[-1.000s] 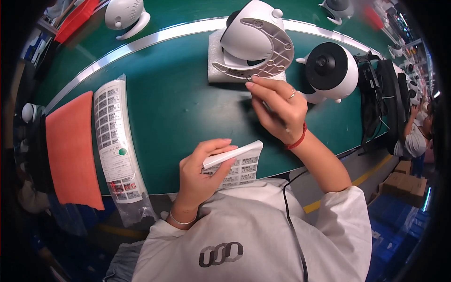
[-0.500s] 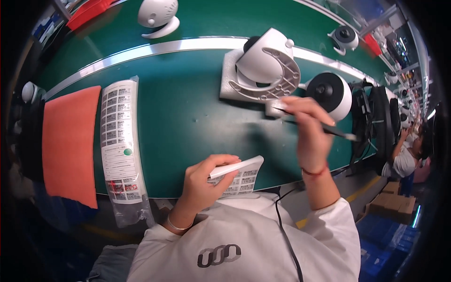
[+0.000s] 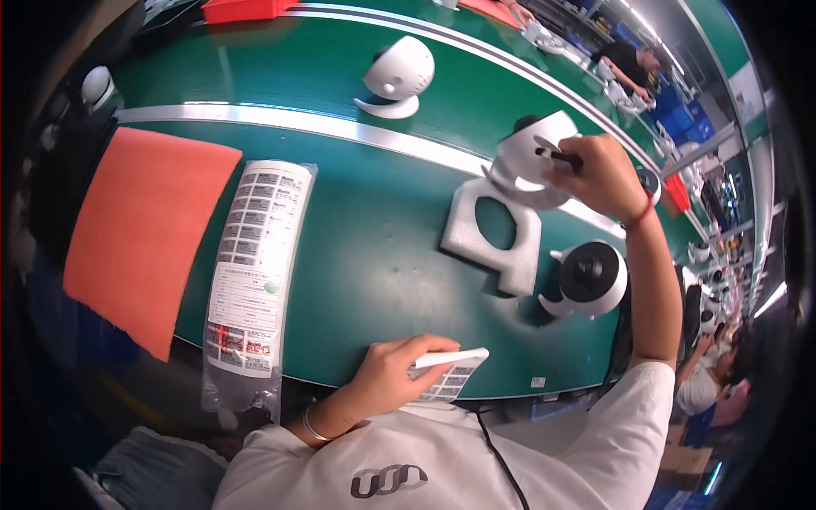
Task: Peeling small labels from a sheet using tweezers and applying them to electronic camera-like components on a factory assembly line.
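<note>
In my left hand (image 3: 395, 371) is a folded sheet of printed labels (image 3: 449, 381), held near the front edge of the green bench. My right hand (image 3: 599, 177) is closed, gripping black tweezers (image 3: 566, 159) along with a white round-bodied camera (image 3: 529, 161) on a curved foot. That camera is tilted and slightly blurred above the pale rail; my fingers hide part of its foot. Below it lies a white foam holder (image 3: 459, 234) with a round hole. A second white camera with a black front (image 3: 591, 272) stands to the right of the foam.
An orange foam sheet (image 3: 153, 229) and a bagged stack of labels (image 3: 255, 263) lie at left. Beyond the rail, another white camera (image 3: 404, 72) stands on the green belt. A red tray (image 3: 246, 8) is at the far left. Other people work at the far right.
My right hand has moved up and away with the camera, which has left the foam holder. My left hand still holds the label sheet. The whole view has shifted and turned.
</note>
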Action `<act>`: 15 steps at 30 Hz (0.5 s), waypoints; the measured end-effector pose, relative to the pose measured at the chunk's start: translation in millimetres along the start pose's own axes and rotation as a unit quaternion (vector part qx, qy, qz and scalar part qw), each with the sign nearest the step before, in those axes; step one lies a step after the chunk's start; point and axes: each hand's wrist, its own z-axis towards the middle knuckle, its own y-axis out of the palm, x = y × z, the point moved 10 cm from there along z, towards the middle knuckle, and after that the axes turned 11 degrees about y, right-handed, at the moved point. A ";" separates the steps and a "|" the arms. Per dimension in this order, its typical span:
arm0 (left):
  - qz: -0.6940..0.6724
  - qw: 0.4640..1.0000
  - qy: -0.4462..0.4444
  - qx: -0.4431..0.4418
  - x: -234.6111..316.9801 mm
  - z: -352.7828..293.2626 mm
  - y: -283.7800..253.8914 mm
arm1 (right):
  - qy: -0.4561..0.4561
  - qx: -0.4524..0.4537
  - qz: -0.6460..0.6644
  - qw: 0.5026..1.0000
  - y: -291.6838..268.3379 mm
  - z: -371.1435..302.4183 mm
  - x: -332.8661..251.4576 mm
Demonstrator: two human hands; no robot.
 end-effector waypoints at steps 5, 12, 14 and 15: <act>-0.002 0.999 0.037 0.010 4.4 -1.3 -0.1 | 0.047 0.107 -0.278 0.954 95.7 105.6 36.9; -0.020 0.999 0.038 0.003 5.1 -0.4 0.9 | 0.042 0.152 -0.324 0.933 174.6 146.1 80.0; -0.021 0.999 0.044 0.017 5.8 -1.8 -1.5 | 0.003 0.143 -0.266 0.953 169.4 143.1 70.7; -0.020 0.998 0.056 0.027 7.1 -1.3 -2.8 | -0.002 0.131 -0.239 0.962 158.8 137.0 56.9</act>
